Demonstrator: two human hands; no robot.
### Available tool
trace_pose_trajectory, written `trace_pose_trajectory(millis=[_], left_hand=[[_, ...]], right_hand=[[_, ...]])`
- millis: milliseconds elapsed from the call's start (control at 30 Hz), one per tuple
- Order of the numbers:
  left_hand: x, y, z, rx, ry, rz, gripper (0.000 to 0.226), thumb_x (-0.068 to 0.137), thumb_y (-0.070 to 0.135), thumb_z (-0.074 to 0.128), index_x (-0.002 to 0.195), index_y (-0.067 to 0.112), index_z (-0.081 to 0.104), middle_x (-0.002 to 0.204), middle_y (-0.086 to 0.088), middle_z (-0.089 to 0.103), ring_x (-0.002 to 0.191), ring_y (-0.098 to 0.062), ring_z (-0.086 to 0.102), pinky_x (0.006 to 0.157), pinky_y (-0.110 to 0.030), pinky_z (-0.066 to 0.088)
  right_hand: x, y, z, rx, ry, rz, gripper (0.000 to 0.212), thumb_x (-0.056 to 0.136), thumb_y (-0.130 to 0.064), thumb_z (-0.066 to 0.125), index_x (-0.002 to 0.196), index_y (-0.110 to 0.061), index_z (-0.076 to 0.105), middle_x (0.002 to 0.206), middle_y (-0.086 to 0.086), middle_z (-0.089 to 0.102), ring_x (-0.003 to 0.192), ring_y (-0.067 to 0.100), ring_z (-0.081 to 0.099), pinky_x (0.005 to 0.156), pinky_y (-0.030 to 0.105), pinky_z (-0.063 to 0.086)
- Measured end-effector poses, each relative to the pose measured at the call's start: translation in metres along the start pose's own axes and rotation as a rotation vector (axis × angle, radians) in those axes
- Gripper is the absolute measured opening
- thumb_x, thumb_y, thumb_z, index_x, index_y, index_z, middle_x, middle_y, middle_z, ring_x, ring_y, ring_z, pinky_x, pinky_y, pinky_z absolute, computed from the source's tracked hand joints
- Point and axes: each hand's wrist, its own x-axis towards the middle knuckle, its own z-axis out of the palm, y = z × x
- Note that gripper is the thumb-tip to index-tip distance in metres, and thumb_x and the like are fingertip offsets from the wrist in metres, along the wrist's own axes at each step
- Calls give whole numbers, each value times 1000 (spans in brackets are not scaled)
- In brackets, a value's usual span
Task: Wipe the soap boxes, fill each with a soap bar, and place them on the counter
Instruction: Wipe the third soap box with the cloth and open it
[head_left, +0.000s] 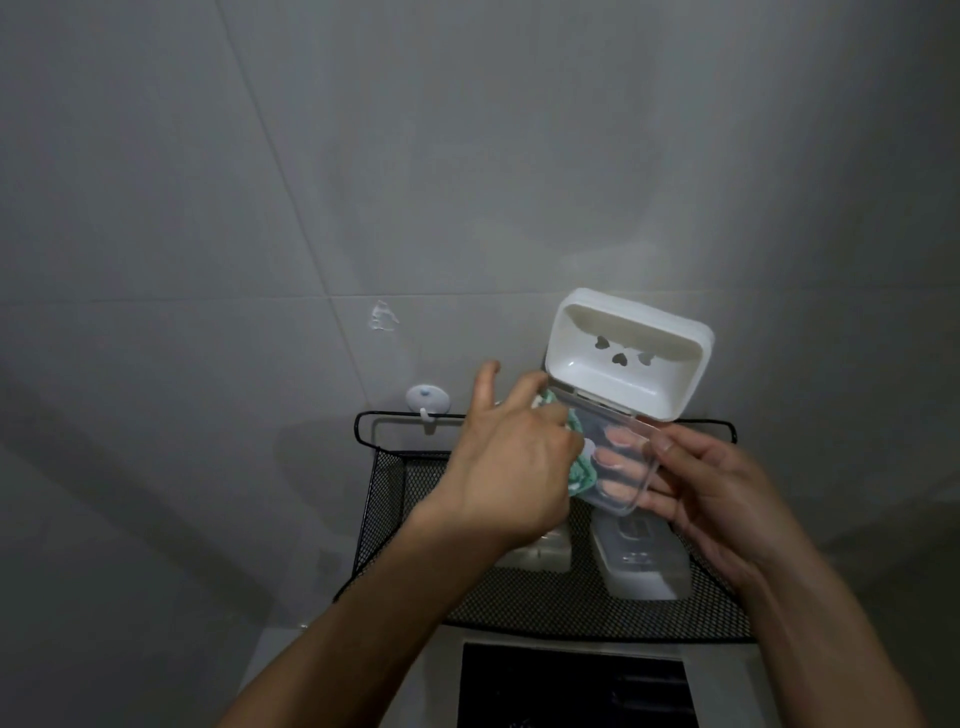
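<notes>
At the centre right of the frame an open soap box is held up in front of the grey tiled wall, its white tray part tipped toward the camera above and its clear lid hanging open below. The right hand carries it from beneath, fingers curled under the clear lid and showing through the plastic, thumb on the lid's edge. The left hand pinches a green-and-white cloth against the lid's left side, its index finger lifted free. The step looks like the wiping of this box. To do it well, the right hand should grip firmly near the hinge so the lid does not flex or snap shut, while the cloth sweeps the corners and then the tray's heart-shaped drain holes. Two more soap boxes wait closed in the black mesh basket in the lower centre, directly below, probably still unwiped; whether they hold soap cannot be told.
</notes>
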Motion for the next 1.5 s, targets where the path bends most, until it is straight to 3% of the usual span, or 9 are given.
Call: trace_pose_trajectory(millis=[167,300,367,467,600,900,1233,1367,1500], left_hand=[[1,8,4,48,31,-149,33,90,29,46,117,18,61,136,-1,56,150,-26,10,116,-61,-10],[2,15,9,-35,75,-178,32,92,27,44,120,17,57,130,-2,57,139,-26,24,112,-54,10],[2,18,11,-84,121,-145,27,92,25,43,113,20,58,122,1,60,123,-23,35,97,-45,22],[3,19,15,-123,140,-71,25,93,27,44,113,24,59,120,6,61,114,-19,37,84,-40,22],[4,28,18,-227,110,77,38,91,20,53,128,27,58,133,14,56,115,-17,36,83,-38,22],[6,33,14,-323,86,125,41,88,11,52,124,28,63,129,17,58,114,-15,34,87,-40,23],[5,20,13,-74,164,-116,31,94,36,43,119,28,60,117,7,60,110,-20,39,85,-42,24],[1,13,16,-147,156,-72,20,94,33,47,105,25,62,107,6,60,102,-19,42,81,-38,26],[-5,-5,15,-421,81,-74,18,93,24,55,107,25,66,103,8,63,99,-14,45,85,-36,41]], right_hand=[[0,0,2,-3,-14,-10,37,83,-12,57,116,3,65,111,22,73,96,33,74,71,41,64],[-1,0,2,-5,-3,-1,35,82,-10,57,113,3,66,108,23,74,90,32,75,67,39,63],[-2,-2,1,-15,6,-3,31,83,-8,57,111,3,67,106,22,74,88,31,76,67,40,64],[-3,-4,-1,-24,23,-16,21,90,-3,53,105,2,68,105,20,75,85,28,76,67,40,64],[-4,-5,-2,8,19,-11,24,95,-1,50,112,1,66,101,18,76,80,22,76,59,30,61],[-8,-2,-5,29,18,-34,26,83,-9,58,105,0,69,93,17,77,75,21,76,57,28,60],[-9,-3,-10,21,53,-32,28,87,-6,55,111,2,67,107,22,75,87,30,76,67,39,64],[-11,-1,-10,26,75,-7,24,97,-2,48,111,1,68,105,22,75,83,27,77,65,38,64],[-13,0,-12,20,66,20,27,89,-7,55,111,1,68,106,22,75,86,28,76,62,37,63]])
